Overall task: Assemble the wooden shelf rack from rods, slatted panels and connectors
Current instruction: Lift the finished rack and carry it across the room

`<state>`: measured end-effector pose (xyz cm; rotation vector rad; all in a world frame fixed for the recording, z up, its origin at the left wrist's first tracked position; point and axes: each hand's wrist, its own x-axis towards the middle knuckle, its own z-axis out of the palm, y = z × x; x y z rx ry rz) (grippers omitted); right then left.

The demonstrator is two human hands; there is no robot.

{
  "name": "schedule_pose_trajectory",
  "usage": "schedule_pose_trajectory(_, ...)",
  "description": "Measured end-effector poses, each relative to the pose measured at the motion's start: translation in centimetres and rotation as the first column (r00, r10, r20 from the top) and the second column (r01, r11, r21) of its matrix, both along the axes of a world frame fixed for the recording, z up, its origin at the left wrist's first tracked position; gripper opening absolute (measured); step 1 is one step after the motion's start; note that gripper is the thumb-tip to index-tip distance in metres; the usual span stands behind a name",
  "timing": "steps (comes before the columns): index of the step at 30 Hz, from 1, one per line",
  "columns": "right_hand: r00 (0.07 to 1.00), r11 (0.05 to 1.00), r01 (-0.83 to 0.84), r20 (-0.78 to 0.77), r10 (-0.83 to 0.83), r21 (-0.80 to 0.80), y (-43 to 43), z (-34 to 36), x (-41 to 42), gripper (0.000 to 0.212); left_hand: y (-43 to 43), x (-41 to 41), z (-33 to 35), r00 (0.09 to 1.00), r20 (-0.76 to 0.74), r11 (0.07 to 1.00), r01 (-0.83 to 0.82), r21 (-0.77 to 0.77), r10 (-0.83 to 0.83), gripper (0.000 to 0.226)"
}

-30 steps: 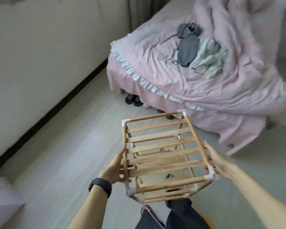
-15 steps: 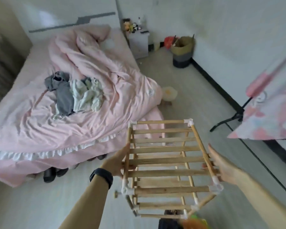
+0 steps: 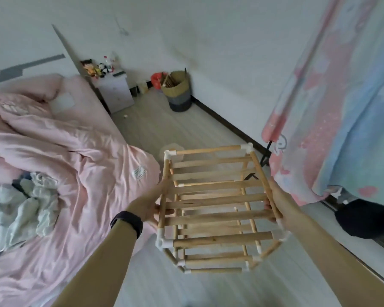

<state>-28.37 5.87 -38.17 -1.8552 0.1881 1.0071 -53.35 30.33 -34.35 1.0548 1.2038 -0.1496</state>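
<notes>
The wooden shelf rack [image 3: 217,204], built of slatted panels, rods and white corner connectors, hangs in the air in front of me above the floor. My left hand [image 3: 152,202] grips its left side rod, fingers curled under the slats. My right hand [image 3: 277,200] holds the right side rod, with fingers wrapped beneath it. A second slatted level shows below the top one. A black band sits on my left wrist.
A bed with a pink quilt [image 3: 53,165] and a pile of clothes [image 3: 22,209] lies to the left. A white nightstand [image 3: 115,91] and a woven basket [image 3: 177,91] stand by the far wall. A pink-blue cloth [image 3: 341,107] hangs at the right. Pale floor [image 3: 169,129] stretches ahead.
My view has swung to the right across the room, from the bed toward the far corner and the hanging cloth. Both hands keep carrying the rack, which stays in front of me.
</notes>
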Motion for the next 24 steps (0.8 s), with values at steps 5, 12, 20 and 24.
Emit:
schedule_pose_trajectory(5,0.998,0.998,0.056,-0.045,-0.054,0.037,5.1,0.4,6.9,0.069,6.7,6.9,-0.4,0.999,0.053,1.000,-0.013,-0.011,0.014,0.067)
schedule_pose_trajectory(12,0.990,0.988,0.133,-0.044,-0.131,0.072,16.6,-1.0,16.3,0.076,19.7,18.5,-1.9,0.997,0.013,0.991,0.071,-0.118,-0.070,0.097)
schedule_pose_trajectory(20,0.973,0.966,0.231,-0.023,-0.229,0.120,27.6,-2.0,26.7,0.069,34.3,32.6,-1.9,0.991,-0.053,0.985,0.112,-0.134,-0.121,0.090)
schedule_pose_trajectory(24,0.953,0.946,0.302,-0.013,-0.302,0.120,32.4,-3.8,32.1,0.065,40.1,40.3,-3.5,0.983,-0.070,0.982,0.164,-0.099,-0.171,0.102)
